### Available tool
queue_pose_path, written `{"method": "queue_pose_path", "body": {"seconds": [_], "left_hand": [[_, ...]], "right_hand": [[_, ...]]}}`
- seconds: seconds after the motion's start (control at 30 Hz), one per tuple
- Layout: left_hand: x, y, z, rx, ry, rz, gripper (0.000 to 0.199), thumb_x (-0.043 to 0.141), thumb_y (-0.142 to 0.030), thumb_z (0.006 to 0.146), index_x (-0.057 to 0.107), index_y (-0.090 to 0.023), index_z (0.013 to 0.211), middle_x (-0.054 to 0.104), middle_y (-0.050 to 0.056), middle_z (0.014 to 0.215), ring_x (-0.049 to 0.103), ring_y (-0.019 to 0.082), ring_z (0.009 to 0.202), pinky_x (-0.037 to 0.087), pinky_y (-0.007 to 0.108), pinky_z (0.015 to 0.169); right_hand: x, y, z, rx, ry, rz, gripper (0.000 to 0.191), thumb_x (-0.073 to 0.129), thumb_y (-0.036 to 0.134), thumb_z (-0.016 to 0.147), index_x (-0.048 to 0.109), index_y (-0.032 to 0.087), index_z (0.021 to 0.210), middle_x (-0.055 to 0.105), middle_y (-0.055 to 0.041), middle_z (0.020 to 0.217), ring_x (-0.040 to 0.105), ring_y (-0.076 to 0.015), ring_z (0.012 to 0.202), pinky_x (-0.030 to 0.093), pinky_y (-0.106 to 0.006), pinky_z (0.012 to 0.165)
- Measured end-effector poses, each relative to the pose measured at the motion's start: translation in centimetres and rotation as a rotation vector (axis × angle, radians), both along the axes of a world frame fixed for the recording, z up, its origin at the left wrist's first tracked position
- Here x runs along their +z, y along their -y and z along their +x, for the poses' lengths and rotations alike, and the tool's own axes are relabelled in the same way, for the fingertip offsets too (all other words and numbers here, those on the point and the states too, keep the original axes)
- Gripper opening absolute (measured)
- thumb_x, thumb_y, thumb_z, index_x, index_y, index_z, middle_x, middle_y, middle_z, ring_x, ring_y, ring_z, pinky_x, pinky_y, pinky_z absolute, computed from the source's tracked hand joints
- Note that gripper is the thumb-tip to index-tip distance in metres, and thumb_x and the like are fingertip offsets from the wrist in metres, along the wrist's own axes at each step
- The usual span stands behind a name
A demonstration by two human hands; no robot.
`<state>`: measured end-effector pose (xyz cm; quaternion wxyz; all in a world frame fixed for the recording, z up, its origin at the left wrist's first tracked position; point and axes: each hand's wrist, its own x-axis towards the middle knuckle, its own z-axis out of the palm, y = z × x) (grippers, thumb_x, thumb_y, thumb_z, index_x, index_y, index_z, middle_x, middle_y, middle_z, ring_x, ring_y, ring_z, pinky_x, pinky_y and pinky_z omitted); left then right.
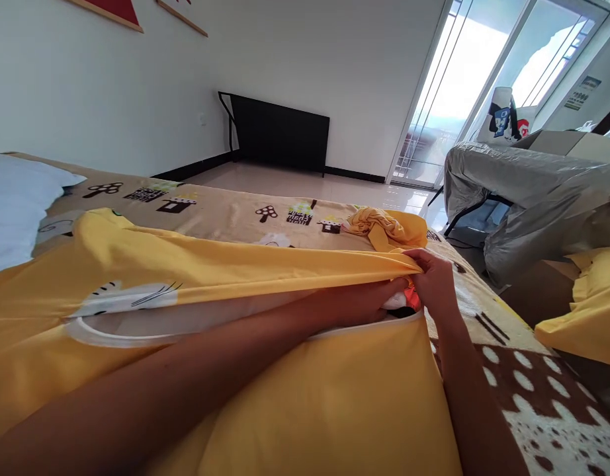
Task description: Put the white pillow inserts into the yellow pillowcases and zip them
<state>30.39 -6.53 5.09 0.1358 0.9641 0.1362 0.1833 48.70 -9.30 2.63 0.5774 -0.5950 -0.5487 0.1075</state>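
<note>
A patterned blanket (220,205) covers the bed, and the yellow cover (335,396) lies across its near part, running past the left and bottom edges of the view. The cover's long axis goes from left to right, as does its white-edged opening, which gapes towards the camera; its upper edge is pulled taut towards the right. The left forearm crosses in front and hides the middle of the opening.

Beyond the bed at the right stands something wrapped in grey plastic (533,192), its contents hard to make out. A black panel (280,132) stands by the far wall. A white pillow (17,198) is cut off at the left, a yellow cloth (587,311) at the right. A crumpled yellow bundle (384,225) sits just beyond the cover's right end.

The right hand (434,277) has its fingers closed on the cover's upper edge. The left hand (382,296) is inside the opening's right end, partly hidden, next to a red, white and black item (410,297); whether it grips anything, I cannot tell.
</note>
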Motion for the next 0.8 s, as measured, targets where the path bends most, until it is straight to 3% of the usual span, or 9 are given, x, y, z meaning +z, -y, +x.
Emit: {"method": "queue_pose_path", "body": {"seconds": [0.1, 0.2, 0.3, 0.5, 0.67, 0.8], "left_hand": [[-0.38, 0.15, -0.39, 0.034, -0.003, -0.121, 0.047, 0.049, -0.027, 0.083, 0.04, -0.023, 0.129, 0.055, 0.006, 0.128, 0.055, 0.019, 0.11, 0.044, 0.029, 0.093], [-0.73, 0.13, -0.24, 0.115, 0.005, -0.159, 0.046, 0.048, -0.029, 0.083, 0.045, -0.02, 0.127, 0.053, 0.008, 0.13, 0.052, 0.024, 0.115, 0.042, 0.035, 0.098], [-0.68, 0.11, -0.08, 0.081, -0.006, -0.193, 0.041, 0.046, -0.025, 0.083, 0.049, -0.021, 0.124, 0.052, 0.007, 0.134, 0.049, 0.023, 0.119, 0.038, 0.036, 0.103], [-0.6, -0.07, -0.11, -0.017, 0.05, -0.244, 0.049, 0.046, -0.02, 0.083, 0.042, -0.025, 0.132, 0.047, 0.002, 0.138, 0.044, 0.02, 0.125, 0.034, 0.035, 0.106], [-0.44, -0.21, -0.11, -0.126, 0.067, -0.24, 0.039, 0.045, -0.022, 0.087, 0.045, -0.024, 0.126, 0.05, 0.002, 0.135, 0.045, 0.017, 0.122, 0.034, 0.03, 0.107], [-0.88, -0.39, 0.36, -0.125, -0.037, -0.086, 0.027, 0.046, -0.033, 0.09, 0.054, -0.025, 0.115, 0.053, 0.002, 0.131, 0.048, 0.019, 0.12, 0.037, 0.031, 0.104]], "right_hand": [[0.4, 0.28, -0.39, 0.072, -0.059, 0.028, 0.026, 0.057, 0.018, 0.056, 0.069, 0.017, 0.079, 0.071, -0.0036, 0.079, 0.064, -0.0181, 0.073, 0.051, -0.029, 0.069], [0.61, 0.47, -0.71, 0.137, -0.139, 0.019, 0.028, 0.057, 0.016, 0.056, 0.068, 0.018, 0.082, 0.071, -0.0034, 0.082, 0.065, -0.0183, 0.076, 0.052, -0.029, 0.068], [0.67, 0.47, -0.9, 0.158, -0.182, 0.001, 0.03, 0.056, 0.015, 0.053, 0.067, 0.018, 0.081, 0.071, -0.0029, 0.083, 0.065, -0.0178, 0.074, 0.052, -0.028, 0.067], [0.4, 0.09, -0.9, 0.151, -0.21, -0.005, 0.034, 0.054, 0.015, 0.05, 0.067, 0.018, 0.08, 0.071, -0.0022, 0.082, 0.065, -0.0182, 0.074, 0.053, -0.03, 0.069], [-0.03, -0.05, -0.37, 0.092, -0.036, -0.038, 0.038, 0.048, 0.017, 0.052, 0.069, 0.017, 0.084, 0.071, -0.0045, 0.084, 0.065, -0.0209, 0.078, 0.051, -0.032, 0.072], [-0.11, 0.02, -0.44, -0.067, 0.163, -0.051, 0.036, 0.045, 0.018, 0.054, 0.07, 0.017, 0.08, 0.071, -0.0042, 0.077, 0.064, -0.021, 0.073, 0.049, -0.032, 0.07]]}}
